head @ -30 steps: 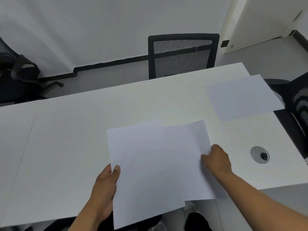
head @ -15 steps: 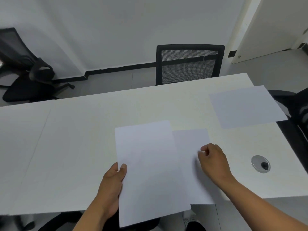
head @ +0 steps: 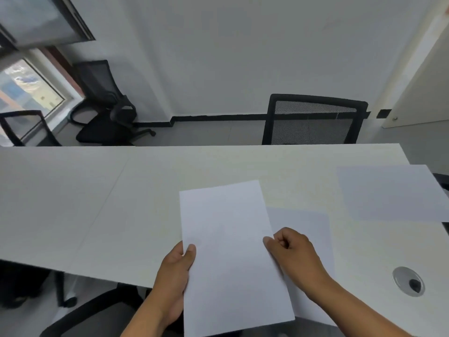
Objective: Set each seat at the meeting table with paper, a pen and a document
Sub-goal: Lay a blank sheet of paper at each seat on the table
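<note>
White paper sheet (head: 228, 251) held up over the near edge of the table (head: 121, 203), left hand (head: 173, 276) gripping its left side, thumb on top. Right hand (head: 295, 259) curled, fingers pinching its right edge. Second sheet (head: 303, 224) lying flat underneath. Third sheet (head: 391, 193) farther right. Black mesh chair (head: 313, 120) beyond.

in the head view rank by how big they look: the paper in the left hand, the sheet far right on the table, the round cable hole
1. paper in the left hand, though nearness to the camera enlarges it
2. far right sheet
3. cable hole, clearly smallest
</note>
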The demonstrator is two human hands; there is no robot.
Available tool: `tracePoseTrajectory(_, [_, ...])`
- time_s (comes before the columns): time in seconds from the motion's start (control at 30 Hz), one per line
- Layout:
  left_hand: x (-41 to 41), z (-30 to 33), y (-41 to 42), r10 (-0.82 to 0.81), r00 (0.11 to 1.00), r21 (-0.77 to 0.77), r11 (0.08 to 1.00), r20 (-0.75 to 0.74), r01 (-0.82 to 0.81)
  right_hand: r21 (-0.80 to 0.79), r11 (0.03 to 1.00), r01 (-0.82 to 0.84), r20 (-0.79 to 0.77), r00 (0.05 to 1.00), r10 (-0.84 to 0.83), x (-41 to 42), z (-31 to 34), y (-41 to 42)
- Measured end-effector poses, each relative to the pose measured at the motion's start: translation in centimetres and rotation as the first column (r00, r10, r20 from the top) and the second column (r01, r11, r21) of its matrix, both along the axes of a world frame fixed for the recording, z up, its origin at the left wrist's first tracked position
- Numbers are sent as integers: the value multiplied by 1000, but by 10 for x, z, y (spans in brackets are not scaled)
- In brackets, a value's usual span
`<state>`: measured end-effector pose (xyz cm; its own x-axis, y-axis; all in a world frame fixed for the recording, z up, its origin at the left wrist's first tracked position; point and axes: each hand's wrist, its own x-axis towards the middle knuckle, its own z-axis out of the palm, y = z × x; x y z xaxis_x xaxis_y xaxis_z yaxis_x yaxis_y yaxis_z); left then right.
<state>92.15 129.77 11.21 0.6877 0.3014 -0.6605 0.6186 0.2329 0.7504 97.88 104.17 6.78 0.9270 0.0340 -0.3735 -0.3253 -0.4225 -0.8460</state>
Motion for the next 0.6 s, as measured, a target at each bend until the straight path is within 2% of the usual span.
tracePoseTrajectory(0.3, [-39, 22, 54, 49, 994, 47, 997, 97, -54, -29, 999, -38, 49, 998, 39, -22, 37, 63])
tracePoseTrajectory(0.6, [-92, 36, 174, -15, 986, 76, 997, 164, 2, -34, 999, -16, 107, 994, 19, -81, 57, 180])
